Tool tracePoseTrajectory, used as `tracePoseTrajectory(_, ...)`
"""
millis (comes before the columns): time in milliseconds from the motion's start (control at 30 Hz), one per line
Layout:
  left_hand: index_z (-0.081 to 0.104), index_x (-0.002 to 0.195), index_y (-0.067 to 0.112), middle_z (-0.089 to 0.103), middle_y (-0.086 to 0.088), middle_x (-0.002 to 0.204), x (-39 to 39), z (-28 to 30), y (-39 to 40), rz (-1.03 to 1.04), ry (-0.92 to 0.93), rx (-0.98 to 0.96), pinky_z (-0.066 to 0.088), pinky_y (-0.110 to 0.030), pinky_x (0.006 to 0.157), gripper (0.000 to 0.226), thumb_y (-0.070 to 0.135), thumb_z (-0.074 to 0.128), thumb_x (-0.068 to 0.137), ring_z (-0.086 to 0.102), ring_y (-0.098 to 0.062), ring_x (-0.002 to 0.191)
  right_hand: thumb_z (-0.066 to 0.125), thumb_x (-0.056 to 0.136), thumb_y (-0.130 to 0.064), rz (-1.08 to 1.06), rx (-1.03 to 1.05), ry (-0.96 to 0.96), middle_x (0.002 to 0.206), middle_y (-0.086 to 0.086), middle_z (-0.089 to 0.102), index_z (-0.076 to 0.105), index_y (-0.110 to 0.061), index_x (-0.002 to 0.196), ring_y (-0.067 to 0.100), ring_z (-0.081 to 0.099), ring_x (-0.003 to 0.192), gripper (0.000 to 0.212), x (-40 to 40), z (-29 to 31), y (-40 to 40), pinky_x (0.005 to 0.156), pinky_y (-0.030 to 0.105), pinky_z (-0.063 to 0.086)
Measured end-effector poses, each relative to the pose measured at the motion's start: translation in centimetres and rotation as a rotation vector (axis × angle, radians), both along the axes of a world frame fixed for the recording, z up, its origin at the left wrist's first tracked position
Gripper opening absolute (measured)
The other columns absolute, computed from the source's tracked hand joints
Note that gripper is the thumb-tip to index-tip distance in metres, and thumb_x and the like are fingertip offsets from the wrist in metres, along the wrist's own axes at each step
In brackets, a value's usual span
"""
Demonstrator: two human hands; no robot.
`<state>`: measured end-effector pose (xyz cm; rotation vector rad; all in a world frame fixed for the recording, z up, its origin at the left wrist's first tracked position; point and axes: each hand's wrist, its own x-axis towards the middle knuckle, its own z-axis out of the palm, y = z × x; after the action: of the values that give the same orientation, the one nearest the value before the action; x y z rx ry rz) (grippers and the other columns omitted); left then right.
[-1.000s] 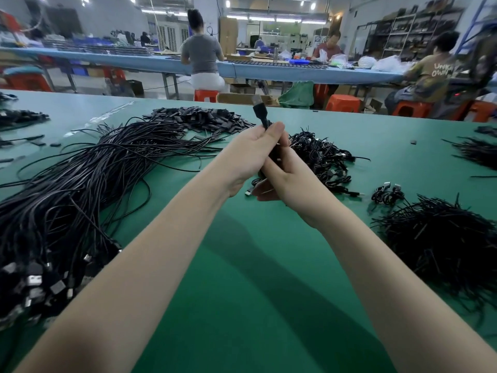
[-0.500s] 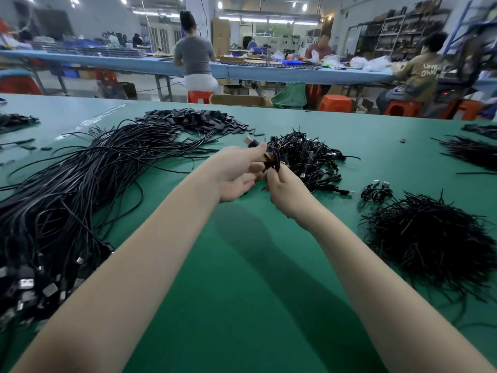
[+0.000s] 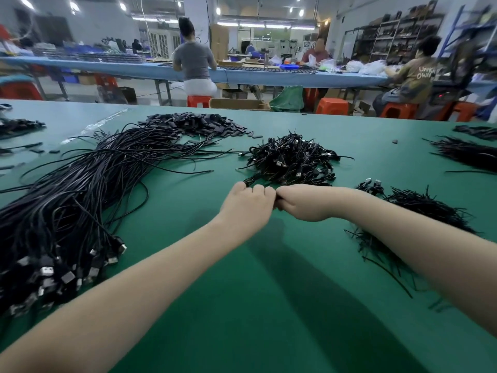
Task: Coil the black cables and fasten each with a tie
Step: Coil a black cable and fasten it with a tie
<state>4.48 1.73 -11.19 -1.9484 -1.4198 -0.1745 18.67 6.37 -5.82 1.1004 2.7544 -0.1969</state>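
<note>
Head view, left hand [image 3: 246, 204] and right hand [image 3: 301, 201] fisted together — contents hidden, green table [image 3: 269, 305].

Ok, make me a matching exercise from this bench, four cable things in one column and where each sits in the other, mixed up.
Things:
1. loose long cables
2. pile of coiled cables
3. heap of ties
4. flat black tags

Places:
A. far, behind the long cables
B. under the right forearm
C. just beyond both hands
D. left side, plugs nearest the camera

Pairs: 1-D, 2-C, 3-B, 4-A
</note>
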Motion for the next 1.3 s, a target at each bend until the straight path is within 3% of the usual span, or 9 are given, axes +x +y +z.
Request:
tracePoseTrajectory(67,0.057,0.08,0.018,0.063,0.002,0.068,0.3,-0.9,-0.3,0.011,-0.164,-0.08,0.04,-0.028,0.058,0.01,0.024,0.065,0.082,0.062,-0.019,0.055,0.042,0.099,-0.041,-0.004,0.217,-0.049,0.107,0.009,0.059,0.047,-0.013,0.103,0.025,0.057,0.091,0.029,1.0,0.5,-0.1,0.076,0.037,0.047)
tracePoseTrajectory(133,0.043,0.091,0.017,0.058,0.0,0.082,-0.1,-2.5,-0.3,0.085,-0.427,-0.206,0.033,-0.034,0.061,0.009,0.023,0.044,0.097,0.058,-0.029,0.068,0.053,0.086,-0.061,-0.073,0.456,-0.05,0.115,0.004,0.058,0.046,-0.018,0.117,0.025,0.057,0.101,0.053,3.0,1.7,0.5,0.079,0.037,0.046)
tracePoseTrajectory(200,0.033,0.086,0.016,0.046,0.003,0.073,-1.3,-4.0,-0.4,0.067,-0.727,-0.236,0.027,-0.034,0.058,0.022,0.029,0.031,0.103,0.046,-0.03,0.062,0.06,0.078,-0.067,-0.204,0.569,-0.153,0.113,0.0,0.062,0.052,-0.023,0.116,0.024,0.057,0.103,0.058,5.6,2.6,1.5,0.079,0.036,0.044)
tracePoseTrajectory(400,0.035,0.076,0.009,0.044,-0.002,0.061,-2.4,-4.0,-0.3,-0.074,-1.194,-0.307,0.03,-0.036,0.056,0.036,0.032,0.033,0.103,0.037,-0.022,0.055,0.067,0.071,-0.069,-0.402,0.088,-0.43,0.101,-0.014,0.062,0.065,-0.037,0.092,0.02,0.04,0.108,0.038,9.8,-1.3,2.8,0.082,0.035,0.028)
tracePoseTrajectory(667,0.04,0.083,-0.001,0.043,-0.004,0.07,-3.1,-4.4,-0.2,-0.146,-1.431,-0.446,0.032,-0.037,0.063,0.04,0.034,0.034,0.102,0.035,-0.018,0.064,0.063,0.078,-0.062,-0.37,0.058,-0.381,0.082,-0.03,0.057,0.059,-0.045,0.075,0.014,0.044,0.104,0.018,10.1,-1.4,3.5,0.081,0.034,0.03)
tracePoseTrajectory(867,0.041,0.08,0.014,0.035,0.012,0.057,-3.4,-4.2,0.4,-0.208,-1.707,-0.532,0.027,-0.024,0.05,0.029,0.029,0.035,0.103,0.029,-0.01,0.052,0.077,0.077,-0.039,-0.365,0.177,0.186,0.084,-0.015,0.071,0.074,-0.034,0.079,0.003,0.062,0.079,0.006,9.6,-1.7,2.8,0.071,0.025,0.05)
tracePoseTrajectory(1067,0.041,0.082,0.013,0.035,0.005,0.066,-3.6,-4.1,0.8,-0.231,-1.699,-0.598,0.03,-0.018,0.049,0.028,0.028,0.034,0.104,0.03,-0.01,0.057,0.08,0.076,-0.027,-0.351,0.137,0.986,0.075,-0.009,0.071,0.074,-0.028,0.08,0.006,0.063,0.067,0.007,5.0,-1.6,0.6,0.064,0.021,0.052)
tracePoseTrajectory(1200,0.04,0.081,0.016,0.041,0.003,0.068,-3.9,-4.0,0.8,-0.175,-1.607,-0.568,0.033,-0.029,0.056,0.027,0.03,0.037,0.103,0.034,-0.014,0.058,0.08,0.076,-0.021,-0.243,0.015,1.077,0.073,-0.008,0.072,0.07,-0.024,0.074,0.007,0.067,0.07,0.011,-0.3,-2.4,-0.7,0.068,0.02,0.054)
tracePoseTrajectory(1300,0.039,0.079,0.019,0.05,0.001,0.073,-3.9,-3.8,0.7,-0.112,-1.362,-0.502,0.037,-0.034,0.06,0.026,0.032,0.039,0.102,0.042,-0.016,0.061,0.079,0.077,-0.017,-0.167,0.071,1.034,0.071,-0.012,0.069,0.068,-0.024,0.072,0.002,0.065,0.068,0.014,-2.5,-3.4,-1.2,0.068,0.017,0.051)
